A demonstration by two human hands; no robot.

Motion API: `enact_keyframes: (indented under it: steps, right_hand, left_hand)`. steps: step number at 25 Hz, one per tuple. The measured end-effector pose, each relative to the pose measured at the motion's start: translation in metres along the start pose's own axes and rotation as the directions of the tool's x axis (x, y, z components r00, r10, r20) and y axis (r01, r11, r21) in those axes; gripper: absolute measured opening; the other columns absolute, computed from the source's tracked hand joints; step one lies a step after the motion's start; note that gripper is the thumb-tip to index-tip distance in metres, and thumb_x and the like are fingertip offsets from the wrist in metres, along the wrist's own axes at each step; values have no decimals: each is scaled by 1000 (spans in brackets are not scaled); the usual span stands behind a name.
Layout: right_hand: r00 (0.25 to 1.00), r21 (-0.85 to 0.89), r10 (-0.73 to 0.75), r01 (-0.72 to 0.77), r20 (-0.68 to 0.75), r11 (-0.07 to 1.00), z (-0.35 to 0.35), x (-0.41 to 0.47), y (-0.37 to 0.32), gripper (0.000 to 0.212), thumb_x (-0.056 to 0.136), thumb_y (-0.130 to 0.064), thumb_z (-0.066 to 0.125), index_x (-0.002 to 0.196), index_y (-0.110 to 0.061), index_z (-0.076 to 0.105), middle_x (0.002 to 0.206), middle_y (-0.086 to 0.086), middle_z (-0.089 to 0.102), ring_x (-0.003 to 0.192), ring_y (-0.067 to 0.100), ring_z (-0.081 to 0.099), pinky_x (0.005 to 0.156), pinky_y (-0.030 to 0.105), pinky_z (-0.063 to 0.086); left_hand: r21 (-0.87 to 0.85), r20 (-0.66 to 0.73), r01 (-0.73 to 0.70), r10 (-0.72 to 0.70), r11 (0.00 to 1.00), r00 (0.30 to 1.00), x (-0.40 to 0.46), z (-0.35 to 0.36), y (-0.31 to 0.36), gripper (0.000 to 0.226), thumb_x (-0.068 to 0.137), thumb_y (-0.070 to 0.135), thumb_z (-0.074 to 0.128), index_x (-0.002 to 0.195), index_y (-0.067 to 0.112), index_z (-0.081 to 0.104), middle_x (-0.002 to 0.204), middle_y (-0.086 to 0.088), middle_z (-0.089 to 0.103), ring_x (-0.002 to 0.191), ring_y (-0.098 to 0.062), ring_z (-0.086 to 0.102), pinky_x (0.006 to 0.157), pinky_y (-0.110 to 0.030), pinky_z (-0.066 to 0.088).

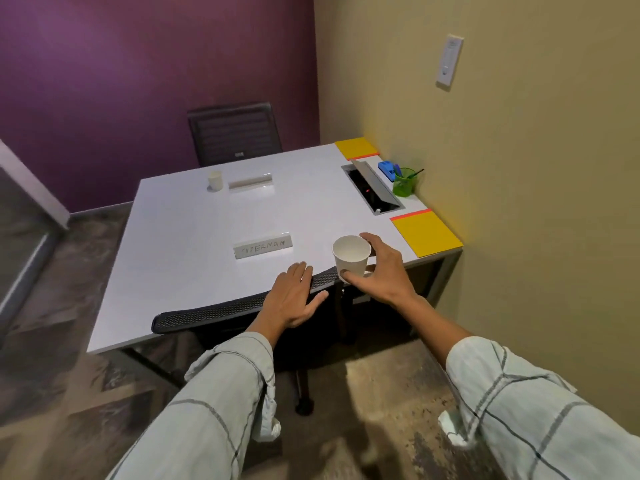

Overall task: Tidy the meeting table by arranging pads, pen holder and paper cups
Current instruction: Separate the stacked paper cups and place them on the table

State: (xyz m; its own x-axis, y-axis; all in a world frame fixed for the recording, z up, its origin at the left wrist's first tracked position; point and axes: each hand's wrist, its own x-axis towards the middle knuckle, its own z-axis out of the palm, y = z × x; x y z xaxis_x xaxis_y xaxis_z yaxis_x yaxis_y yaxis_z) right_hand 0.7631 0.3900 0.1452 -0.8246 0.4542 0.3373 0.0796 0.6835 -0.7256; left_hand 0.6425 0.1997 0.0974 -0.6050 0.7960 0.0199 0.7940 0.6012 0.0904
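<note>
My right hand (pixel 382 271) grips a white paper cup (pixel 350 256) just above the near edge of the white table (pixel 180 237). My left hand (pixel 294 296) rests flat on the top of the near mesh chair back (pixel 207 311), holding nothing. A second paper cup (pixel 215 180) stands at the far side beside a name card (pixel 250 182). Two yellow pads lie along the right edge, one near (pixel 426 233) and one far (pixel 356 148). A green pen holder (pixel 405 183) with pens stands by the wall between them.
A name card (pixel 263 246) with handwriting stands near the table's front. An open cable box (pixel 372 190) is set in the table at right, with a blue object (pixel 387 169) behind it. A black chair (pixel 235 133) stands at the far side. The beige wall runs close on the right.
</note>
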Motion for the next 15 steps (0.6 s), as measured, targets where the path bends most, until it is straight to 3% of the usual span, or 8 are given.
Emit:
enact_keyframes:
  steps: [3, 9, 15]
  right_hand:
    - [997, 41, -33, 30, 71, 999, -8, 13, 15, 81, 64, -43, 83, 134, -20, 49, 124, -1, 61, 99, 7, 54, 66, 2, 47]
    - [996, 111, -57, 50, 67, 993, -11, 74, 28, 80, 61, -48, 81, 131, -27, 49, 112, -11, 59, 94, 10, 59, 69, 30, 61]
    - [995, 110, -74, 65, 73, 992, 26, 145, 47, 76, 59, -49, 81, 126, -29, 50, 109, -13, 60, 92, 11, 59, 72, 37, 60]
  left_hand:
    - [-6, -3, 21, -21, 1000, 1000, 1, -2, 4, 79, 94, 66, 25, 146, 7, 32, 153, -15, 36, 140, -30, 34, 111, -43, 34]
    - [-52, -66, 69, -73, 996, 995, 28, -25, -6, 79, 94, 68, 28, 151, 13, 27, 159, -10, 27, 145, -27, 27, 118, -43, 26]
    - [-11, -70, 165, -165, 986, 984, 90, -26, -52, 77, 96, 63, 31, 150, 9, 28, 160, -13, 24, 144, -29, 25, 117, -46, 27]
